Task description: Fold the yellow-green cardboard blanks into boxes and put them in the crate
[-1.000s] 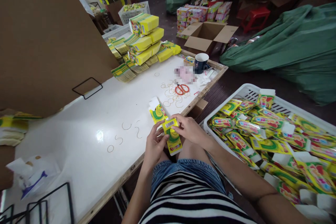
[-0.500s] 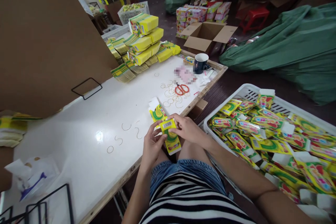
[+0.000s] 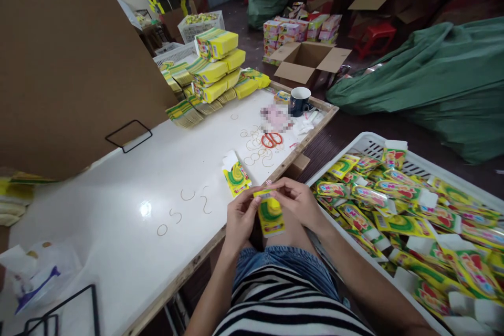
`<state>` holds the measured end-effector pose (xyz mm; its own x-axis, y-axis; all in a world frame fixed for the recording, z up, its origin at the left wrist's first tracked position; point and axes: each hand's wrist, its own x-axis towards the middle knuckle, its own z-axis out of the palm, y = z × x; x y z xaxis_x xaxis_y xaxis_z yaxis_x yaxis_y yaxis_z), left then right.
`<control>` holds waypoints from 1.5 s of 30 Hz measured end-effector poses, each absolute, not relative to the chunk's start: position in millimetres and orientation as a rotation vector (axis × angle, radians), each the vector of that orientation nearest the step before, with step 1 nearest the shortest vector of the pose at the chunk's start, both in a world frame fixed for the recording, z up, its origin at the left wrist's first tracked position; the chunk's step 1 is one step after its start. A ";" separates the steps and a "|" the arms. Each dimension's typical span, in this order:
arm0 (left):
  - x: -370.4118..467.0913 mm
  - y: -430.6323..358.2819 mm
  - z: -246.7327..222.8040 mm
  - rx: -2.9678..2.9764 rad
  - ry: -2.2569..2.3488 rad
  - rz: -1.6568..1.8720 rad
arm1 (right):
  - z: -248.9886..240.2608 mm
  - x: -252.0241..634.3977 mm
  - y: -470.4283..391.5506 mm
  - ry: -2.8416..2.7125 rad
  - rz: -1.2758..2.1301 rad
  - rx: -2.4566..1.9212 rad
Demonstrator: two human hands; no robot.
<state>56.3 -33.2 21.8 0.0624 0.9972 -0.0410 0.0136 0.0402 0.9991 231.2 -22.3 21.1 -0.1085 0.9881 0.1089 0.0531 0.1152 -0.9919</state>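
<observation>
Over my lap, just off the table's edge, I hold a small yellow and green cardboard box by its upper end. My left hand pinches its left side with thumb and fingers. My right hand grips the top right, fingertips at the upper edge, which they partly cover. Another yellow box with a raised white flap lies on the white table just beyond my left hand. To my right, a white plastic basket is heaped with similar boxes.
Loose rubber bands, orange-handled scissors and a dark mug are at the table's far right. Bundled yellow cartons are stacked at the back. A cardboard panel stands on the left. An open carton and green sacks lie beyond.
Both hands and the held box have shifted slightly right and closer together. My right fingers have moved to the box's top edge. The box on the table now shows more fully.
</observation>
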 end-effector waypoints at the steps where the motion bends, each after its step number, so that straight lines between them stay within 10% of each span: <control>1: 53.5 -30.3 18.1 1.291 1.225 1.117 | 25.7 246.7 -27.7 -1.437 1.014 -1.201; 7: 15.8 -7.4 -24.0 1.599 1.654 1.112 | 29.3 309.1 -33.7 -1.600 0.014 -1.707; 17: 12.0 -11.9 -54.2 1.639 1.592 1.034 | -20.1 141.9 48.5 -1.933 0.704 -1.799; 31: 0.7 -15.1 -13.7 0.845 1.128 1.408 | -19.7 160.8 8.2 -1.029 1.497 -1.067; 45: 19.0 -20.4 -7.2 0.886 1.209 1.359 | 9.2 165.2 -14.7 -1.143 1.493 -1.149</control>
<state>19.0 -20.4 -7.2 -0.1618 0.9801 -0.1148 -0.2284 0.0759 0.9706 165.2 -14.7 9.2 -0.1591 0.9767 -0.1437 -0.1161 -0.1631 -0.9798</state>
